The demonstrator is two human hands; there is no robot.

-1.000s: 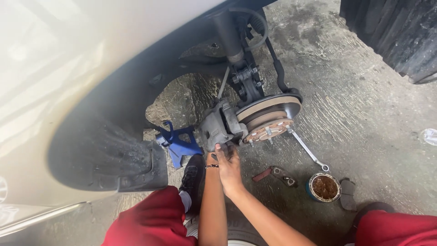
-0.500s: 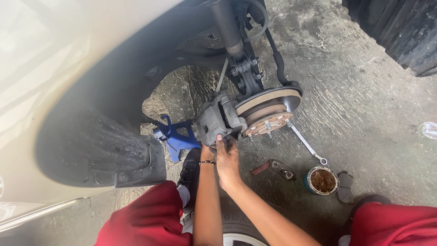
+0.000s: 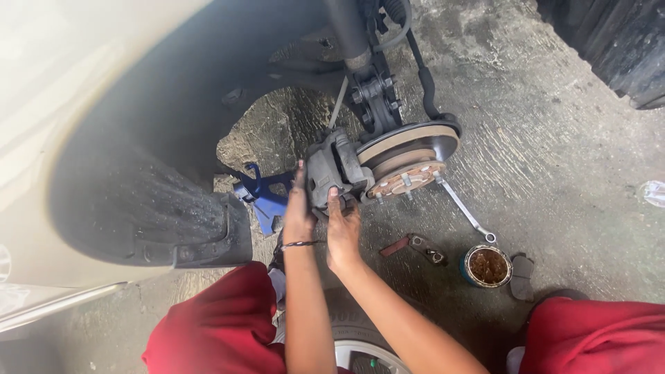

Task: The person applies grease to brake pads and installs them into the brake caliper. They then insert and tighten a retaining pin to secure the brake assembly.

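Both hands are up on the brake caliper [image 3: 332,173], which sits at the left edge of the brake disc [image 3: 409,142] inside the open wheel arch. The left hand [image 3: 299,211] lies flat against the caliper's left side, fingers straight and together, a thin band at the wrist. The right hand [image 3: 343,228] cups it from below, fingers curled onto its lower edge. On the concrete floor [image 3: 554,173], a spanner [image 3: 465,211] leans off the hub, beside a small tin [image 3: 487,266]. A blue jack stand [image 3: 263,194] sits behind.
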